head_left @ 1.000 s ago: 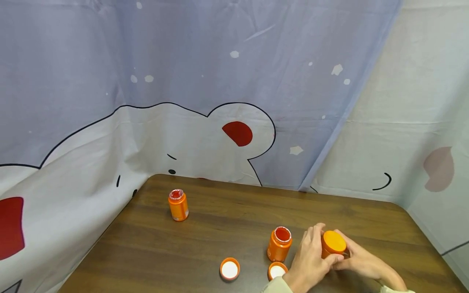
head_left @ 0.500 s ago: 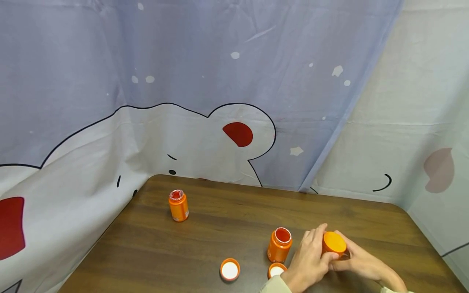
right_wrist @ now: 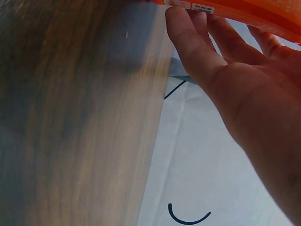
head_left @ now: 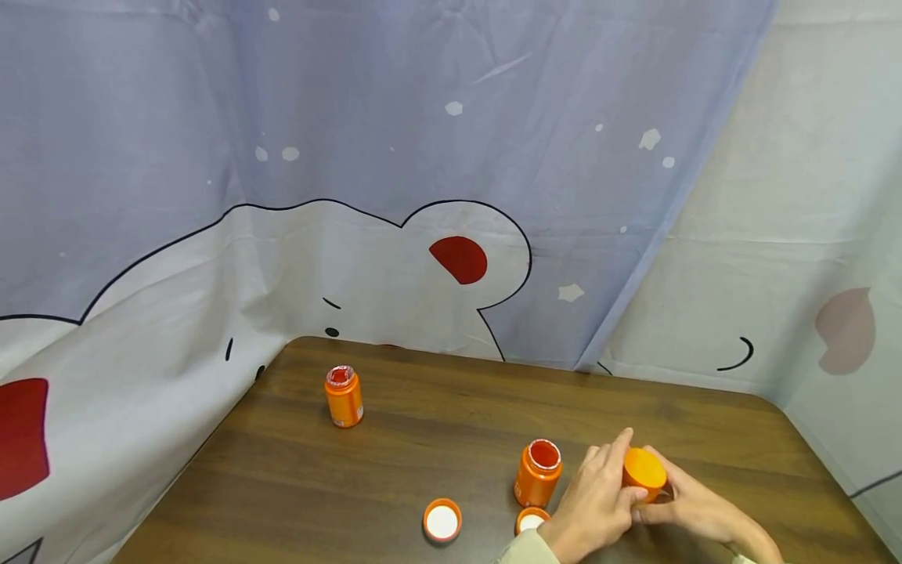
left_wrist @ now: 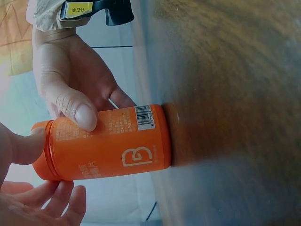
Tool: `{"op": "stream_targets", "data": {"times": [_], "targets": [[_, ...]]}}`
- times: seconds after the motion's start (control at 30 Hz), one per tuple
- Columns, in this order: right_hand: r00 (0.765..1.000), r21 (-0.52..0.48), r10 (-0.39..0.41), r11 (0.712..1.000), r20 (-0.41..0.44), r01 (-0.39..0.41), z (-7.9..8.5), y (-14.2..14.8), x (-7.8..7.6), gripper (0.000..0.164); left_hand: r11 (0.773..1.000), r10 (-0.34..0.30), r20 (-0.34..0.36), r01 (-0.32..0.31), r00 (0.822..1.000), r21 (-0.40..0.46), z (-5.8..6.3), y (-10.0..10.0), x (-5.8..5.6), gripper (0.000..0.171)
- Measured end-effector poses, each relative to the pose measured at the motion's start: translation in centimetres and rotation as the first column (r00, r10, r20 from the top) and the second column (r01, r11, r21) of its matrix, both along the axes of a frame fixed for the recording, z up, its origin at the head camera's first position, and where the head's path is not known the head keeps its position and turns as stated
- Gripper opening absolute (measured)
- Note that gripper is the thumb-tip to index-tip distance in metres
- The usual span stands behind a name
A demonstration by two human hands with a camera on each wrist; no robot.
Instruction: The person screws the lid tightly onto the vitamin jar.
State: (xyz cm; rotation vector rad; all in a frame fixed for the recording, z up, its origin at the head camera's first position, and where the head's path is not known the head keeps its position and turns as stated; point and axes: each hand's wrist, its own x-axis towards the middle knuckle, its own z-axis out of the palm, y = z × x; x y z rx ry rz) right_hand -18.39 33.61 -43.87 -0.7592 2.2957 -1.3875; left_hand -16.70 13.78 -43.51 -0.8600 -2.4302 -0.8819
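Observation:
An orange bottle with a barcode and white print stands upright at the right of the table, its orange cap on top. My left hand holds the cap, thumb on one side and fingers on the other, as the left wrist view shows. Lower down, my right hand grips the bottle's body, its thumb lying across the label. Just left of my hands stands an uncapped orange bottle. A loose cap lies white side up beside my left wrist, partly covered by it.
Farther back on the left stands another uncapped orange bottle. A second loose cap lies white side up near the front. The brown wooden table is bordered by a printed curtain behind and at both sides.
My left fingers and thumb have shifted slightly around the cap, and the capped bottle has moved a touch to the right. The other bottles and loose caps have stayed in place.

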Motion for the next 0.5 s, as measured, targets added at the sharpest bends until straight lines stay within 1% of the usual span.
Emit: {"op": "stream_targets", "data": {"times": [0.13, 0.23, 0.37, 0.43, 0.5], "targets": [[1.000, -0.012, 0.008, 1.000, -0.016, -0.008, -0.08, -0.04, 0.02, 0.057, 0.999, 0.010, 0.026, -0.009, 1.000, -0.045, 0.12, -0.01, 0.26, 0.074], [0.999, 0.014, -0.023, 1.000, -0.023, 0.024, 0.03, -0.08, 0.06, 0.060, 0.999, 0.007, 0.046, -0.005, 0.999, -0.051, 0.24, 0.00, 0.38, 0.080], [0.998, 0.042, -0.059, 0.997, 0.001, 0.059, 0.34, -0.07, 0.16, 0.075, 1.000, 0.000, 0.123, -0.001, 0.992, 0.012, 0.34, 0.10, 0.45, 0.095], [0.998, 0.047, -0.063, 0.997, 0.007, 0.063, 0.47, 0.00, 0.24, 0.083, 0.999, 0.009, 0.162, -0.017, 0.987, 0.048, 0.35, 0.20, 0.49, 0.101], [0.997, 0.051, -0.075, 0.996, 0.019, 0.074, 0.56, -0.01, 0.28, 0.087, 0.996, 0.031, 0.177, -0.045, 0.984, 0.074, 0.32, 0.35, 0.52, 0.102]]}}
